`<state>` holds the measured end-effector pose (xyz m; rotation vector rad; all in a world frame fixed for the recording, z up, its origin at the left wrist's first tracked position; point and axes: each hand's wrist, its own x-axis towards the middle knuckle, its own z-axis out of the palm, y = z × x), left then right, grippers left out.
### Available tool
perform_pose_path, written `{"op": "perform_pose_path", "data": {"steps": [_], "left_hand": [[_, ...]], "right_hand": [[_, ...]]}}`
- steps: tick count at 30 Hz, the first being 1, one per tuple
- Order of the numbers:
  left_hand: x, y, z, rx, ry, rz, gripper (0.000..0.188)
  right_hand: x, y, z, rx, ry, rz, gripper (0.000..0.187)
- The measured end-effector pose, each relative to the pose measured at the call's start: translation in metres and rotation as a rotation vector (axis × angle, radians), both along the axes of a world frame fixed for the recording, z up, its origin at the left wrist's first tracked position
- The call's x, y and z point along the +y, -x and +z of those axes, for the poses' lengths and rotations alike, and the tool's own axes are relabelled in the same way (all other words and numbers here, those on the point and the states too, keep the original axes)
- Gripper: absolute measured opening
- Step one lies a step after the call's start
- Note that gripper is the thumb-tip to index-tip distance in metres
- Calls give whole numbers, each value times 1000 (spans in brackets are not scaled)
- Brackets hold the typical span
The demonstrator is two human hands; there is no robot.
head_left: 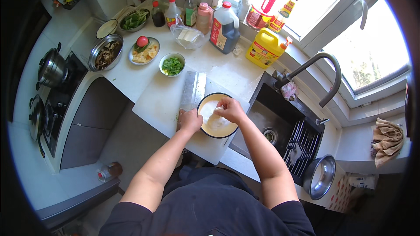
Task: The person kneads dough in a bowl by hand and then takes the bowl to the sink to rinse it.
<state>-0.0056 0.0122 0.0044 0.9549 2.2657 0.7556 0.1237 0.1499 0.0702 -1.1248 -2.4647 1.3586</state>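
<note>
The white tabletop runs from the stove past the black sink; a white cutting board lies at its front edge, just left of the sink; a broad cleaver rests flat on the board, touching the far rim of the bowl. The dark-rimmed bowl stands on the board's right part and holds a pale, wet white mass. The left hand presses against the bowl's left rim, fingers curled closed around the rim as far as the view shows; the right hand is inside the bowl, fingers bent and pinched into the white mass. Judged from this: to work the contents well, keep the left hand braced so that the bowl does not slide toward the sink; knead over the bowl's centre; keep the wrist clear of the cleaver's edge. A small bowl of chopped greens stands well behind.
</note>
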Motion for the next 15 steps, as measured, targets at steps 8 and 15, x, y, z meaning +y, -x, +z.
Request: {"op": "perform_pose_path", "data": {"steps": [8,15], "left_hand": [[1,-2,12,-4,12,-14,23],[-1,2,-5,132,-25,-59,20]], "right_hand": [[-2,-28,-28,-218,-150,216,29],[-14,-25,-31,-255,-138,294,37]]}}
